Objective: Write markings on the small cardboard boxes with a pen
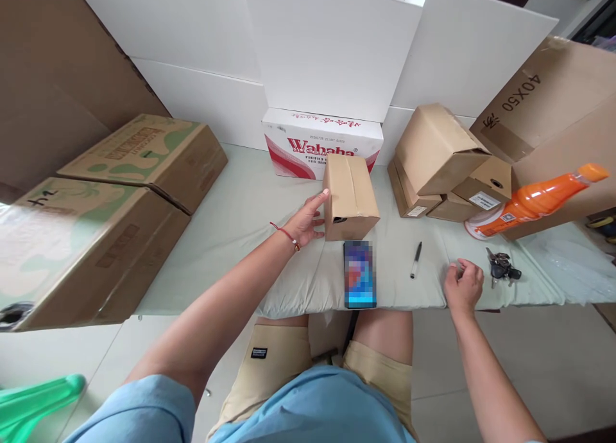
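A small closed cardboard box (352,189) stands at the middle of the table. My left hand (308,221) is against its left side, thumb near the top edge and fingers apart, not wrapped round it. My right hand (463,287) rests at the table's front edge with the fingers curled in. Whether anything lies inside those fingers is hidden. Between the hands are a phone (360,275) with a lit, blurred screen and a black pen (416,260). Just right of my right hand lies a bunch of keys (503,266).
Behind the small box stands a white and red Wahaba carton (293,149). Several brown boxes (433,151) are stacked at the right, beside a tilted orange bottle (539,202). Two large cartons (158,144) fill the left side. A green cloth (231,237) covers the table.
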Available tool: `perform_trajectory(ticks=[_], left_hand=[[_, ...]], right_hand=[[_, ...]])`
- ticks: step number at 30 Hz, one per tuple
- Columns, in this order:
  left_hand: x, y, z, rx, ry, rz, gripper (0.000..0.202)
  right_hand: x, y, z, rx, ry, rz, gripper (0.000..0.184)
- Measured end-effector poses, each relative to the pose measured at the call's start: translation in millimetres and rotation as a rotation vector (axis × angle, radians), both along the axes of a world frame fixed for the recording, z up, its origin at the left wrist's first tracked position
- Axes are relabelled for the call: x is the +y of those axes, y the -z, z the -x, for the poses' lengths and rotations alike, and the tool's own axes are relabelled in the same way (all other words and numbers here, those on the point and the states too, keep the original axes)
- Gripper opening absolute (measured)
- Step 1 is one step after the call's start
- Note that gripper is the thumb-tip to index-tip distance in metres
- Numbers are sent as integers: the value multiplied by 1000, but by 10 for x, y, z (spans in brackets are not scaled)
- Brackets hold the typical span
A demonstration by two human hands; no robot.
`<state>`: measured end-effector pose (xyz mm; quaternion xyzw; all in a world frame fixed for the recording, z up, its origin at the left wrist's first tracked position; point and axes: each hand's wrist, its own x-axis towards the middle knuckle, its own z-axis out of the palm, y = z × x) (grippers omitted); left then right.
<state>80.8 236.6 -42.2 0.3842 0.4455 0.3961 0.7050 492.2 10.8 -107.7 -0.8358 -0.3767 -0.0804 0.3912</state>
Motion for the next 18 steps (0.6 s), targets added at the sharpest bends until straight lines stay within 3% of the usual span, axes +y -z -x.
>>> perform_trajectory(ticks=[4, 6, 9, 12, 15, 18], left_hand=[[-47, -32, -85, 10, -21, 91, 72], [-86, -6, -116, 5, -79, 79, 63], [-172, 20, -171, -14, -122, 33, 50], [-268, -29, -246, -22, -118, -11, 45], [-365, -138, -334, -22, -87, -40, 46], [-489, -255, -419, -33, -59, -107, 51]], right_hand=[[-15, -212, 168, -67, -34, -61, 34], [60, -390, 377, -20, -140, -91, 34], [350, -637, 819, 357, -406, -95, 43], [766, -810, 1269, 784, -579, -149, 59], [1099, -942, 1631, 1107, -611, -120, 67], [1187, -1066, 1903, 1211, -609, -87, 62]])
